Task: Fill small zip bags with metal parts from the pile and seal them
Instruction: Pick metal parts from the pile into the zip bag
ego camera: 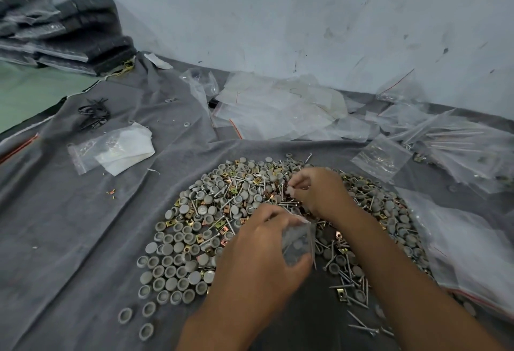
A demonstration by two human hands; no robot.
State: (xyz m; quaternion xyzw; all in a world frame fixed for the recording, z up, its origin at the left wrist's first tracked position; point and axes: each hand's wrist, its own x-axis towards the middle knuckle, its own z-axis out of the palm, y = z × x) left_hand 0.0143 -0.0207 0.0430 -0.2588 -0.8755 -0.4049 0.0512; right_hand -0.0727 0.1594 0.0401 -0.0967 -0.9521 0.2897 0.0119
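Observation:
A wide pile of parts (211, 211) lies on the grey cloth: grey round caps, brass-coloured clips and long screws. My left hand (258, 256) grips a small clear zip bag (299, 242) with a few grey caps inside, its mouth turned up toward the pile. Just beyond it, my right hand (317, 192) reaches into the middle of the pile, fingers curled and pinching small parts; what exactly it pinches is blurred.
Empty zip bags (278, 108) lie heaped along the wall. Filled bags with long screws (450, 142) sit at the right, a larger bag (459, 245) at the near right. A bag on white paper (111, 150), black ties (93, 114) and dark stacked packs (64, 25) lie left.

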